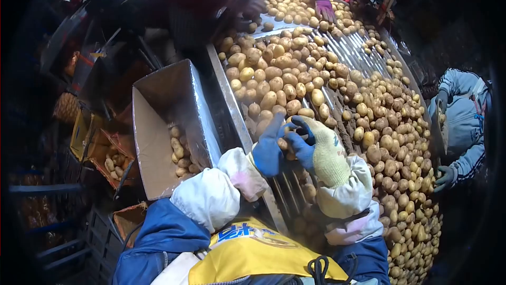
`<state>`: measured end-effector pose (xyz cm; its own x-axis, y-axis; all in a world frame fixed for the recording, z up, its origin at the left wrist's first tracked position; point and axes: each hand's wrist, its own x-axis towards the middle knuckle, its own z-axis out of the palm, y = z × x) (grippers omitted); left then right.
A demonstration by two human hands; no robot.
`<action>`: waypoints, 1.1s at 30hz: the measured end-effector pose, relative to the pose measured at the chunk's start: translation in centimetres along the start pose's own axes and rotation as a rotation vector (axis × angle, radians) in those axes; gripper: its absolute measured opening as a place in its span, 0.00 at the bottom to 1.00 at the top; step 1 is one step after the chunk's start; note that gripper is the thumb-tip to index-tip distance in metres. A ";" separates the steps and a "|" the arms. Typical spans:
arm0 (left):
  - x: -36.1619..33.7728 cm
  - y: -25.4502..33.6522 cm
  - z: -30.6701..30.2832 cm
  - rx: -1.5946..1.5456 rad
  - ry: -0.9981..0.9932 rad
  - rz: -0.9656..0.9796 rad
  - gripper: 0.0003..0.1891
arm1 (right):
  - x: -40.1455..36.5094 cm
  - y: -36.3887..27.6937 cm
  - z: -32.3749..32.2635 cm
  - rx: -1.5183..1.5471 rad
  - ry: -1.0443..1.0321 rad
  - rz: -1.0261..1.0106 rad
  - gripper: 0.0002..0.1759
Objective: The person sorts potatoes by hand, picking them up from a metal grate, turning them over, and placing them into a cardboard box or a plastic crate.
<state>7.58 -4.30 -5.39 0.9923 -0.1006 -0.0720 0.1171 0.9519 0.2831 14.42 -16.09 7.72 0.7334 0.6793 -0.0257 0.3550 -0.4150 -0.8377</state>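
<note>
Both my hands wear blue-palmed work gloves and meet over the near end of a roller sorting table [352, 48] covered with potatoes. My left hand [269, 145] and my right hand [316, 145] together clasp a small potato [287, 145] between their fingers. Loose potatoes [284, 82] lie in a dense layer just beyond my fingers and on to the right.
A metal chute [158, 106] stands left of the table with some potatoes at its bottom. Orange crates [108, 156] with potatoes sit further left. A person in a light blue jacket [464, 121] works at the right side. Other gloved hands [325, 8] reach in at the far end.
</note>
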 end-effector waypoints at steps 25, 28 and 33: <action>-27.9 9.0 6.0 -0.087 0.698 0.495 0.28 | -7.4 4.6 5.3 0.023 -0.070 -0.023 0.21; -32.5 8.4 5.9 -0.096 0.850 0.605 0.27 | -8.1 4.1 6.8 0.017 -0.127 -0.105 0.20; -38.6 6.6 1.5 -0.295 0.564 0.840 0.24 | -8.7 3.7 8.3 -0.207 -0.083 -0.249 0.22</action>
<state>-29.85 5.47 0.67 0.5785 0.7013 -0.4165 -0.6894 0.6933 0.2097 4.54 -18.51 0.35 0.5628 0.8187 0.1141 0.6335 -0.3386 -0.6957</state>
